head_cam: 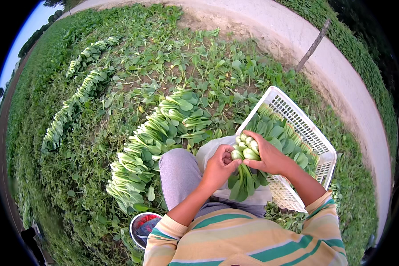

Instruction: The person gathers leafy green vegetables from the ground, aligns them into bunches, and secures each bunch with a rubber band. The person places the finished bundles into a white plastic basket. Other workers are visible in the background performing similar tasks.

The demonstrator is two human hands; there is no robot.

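Between my hands is a bunch of bok choy (250, 153), its pale bases facing up and its green leaves hanging down over my lap. My left hand (220, 165) holds the bunch's left side, fingers curled at the stalk bases. Around the other side wraps my right hand (269, 154), thumb beneath the bases. A whitish plastic sheet (207, 151) lies across my knee under the bunch. Just beyond my right hand, a white plastic crate (326, 159) stands tilted, holding rows of bok choy (287, 143). A long row of cut bok choy (146, 143) lies on the ground to the left.
Two more rows of cut bok choy (74, 103) (94, 51) lie farther left among low weeds. A white-rimmed container (133, 229) with red and blue cloth-like contents is beside my left leg. A wooden post (314, 45) rises near the pale dirt road (339, 66).
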